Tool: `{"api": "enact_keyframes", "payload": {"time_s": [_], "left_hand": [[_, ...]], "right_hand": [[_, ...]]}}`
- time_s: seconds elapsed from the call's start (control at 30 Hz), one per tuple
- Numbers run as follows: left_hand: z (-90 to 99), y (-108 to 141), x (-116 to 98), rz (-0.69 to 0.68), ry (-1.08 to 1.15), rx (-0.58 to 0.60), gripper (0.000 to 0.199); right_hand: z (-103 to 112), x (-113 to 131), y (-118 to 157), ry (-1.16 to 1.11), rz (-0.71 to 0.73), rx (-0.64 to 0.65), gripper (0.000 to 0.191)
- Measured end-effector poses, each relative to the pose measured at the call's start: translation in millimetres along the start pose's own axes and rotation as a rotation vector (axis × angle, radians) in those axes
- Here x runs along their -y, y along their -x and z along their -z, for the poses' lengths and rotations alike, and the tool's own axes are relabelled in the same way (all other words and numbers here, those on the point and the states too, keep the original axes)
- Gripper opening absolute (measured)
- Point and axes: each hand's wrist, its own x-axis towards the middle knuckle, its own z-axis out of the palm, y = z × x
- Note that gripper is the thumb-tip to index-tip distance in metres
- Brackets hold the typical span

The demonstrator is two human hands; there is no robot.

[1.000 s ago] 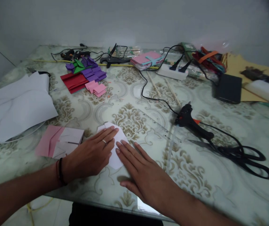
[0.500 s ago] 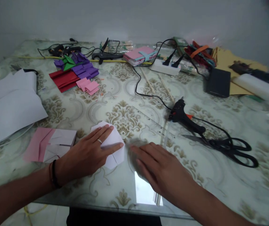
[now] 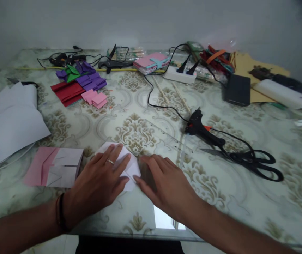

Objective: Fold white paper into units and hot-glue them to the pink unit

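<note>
A folded sheet of white paper (image 3: 133, 168) lies on the table near its front edge. My left hand (image 3: 98, 176) presses it down with spread fingers, a ring on one of them. From the right, my right hand (image 3: 168, 180) reaches the paper's edge, its thumb at the lower right corner and the fingers apart from the thumb. Part of the sheet is hidden under my left hand. Left of that hand rests a pink and white folded paper (image 3: 63, 165).
A black glue gun (image 3: 204, 128) and black scissors (image 3: 246, 162) lie at right, near a clear ruler (image 3: 164, 132). White sheets (image 3: 10, 123) cover the left side. Folded red paper (image 3: 67, 92), pink paper pieces (image 3: 94, 98) and a power strip (image 3: 180, 74) sit further back.
My right hand has moved left to the edge of the white paper. My left thumb has drawn lower and a flap now shows on the paper. The view has shifted slightly.
</note>
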Motion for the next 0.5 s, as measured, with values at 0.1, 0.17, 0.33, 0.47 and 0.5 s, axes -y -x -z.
{"api": "enact_keyframes", "payload": {"time_s": [0.1, 0.17, 0.33, 0.47, 0.5], "left_hand": [[2.5, 0.6, -6.3, 0.028, -0.005, -0.013, 0.05], [2.6, 0.7, -7.1, 0.032, -0.013, -0.016, 0.052], [0.3, 1.2, -6.3, 0.017, -0.025, -0.05, 0.053], [0.0, 2.4, -7.7, 0.001, 0.023, -0.055, 0.05], [-0.2, 2.8, -8.0, -0.005, 0.031, -0.054, 0.049]], "right_hand": [[0.0, 2.8, -3.5, 0.026, -0.018, -0.015, 0.032], [-0.3, 4.7, -4.1, 0.028, -0.012, -0.002, 0.038], [-4.2, 3.8, -7.7, 0.106, -0.015, -0.008, 0.048], [-6.5, -2.3, -18.0, 0.17, -0.034, 0.018, 0.044], [-7.1, -3.6, -20.7, 0.181, -0.037, 0.016, 0.04]]}}
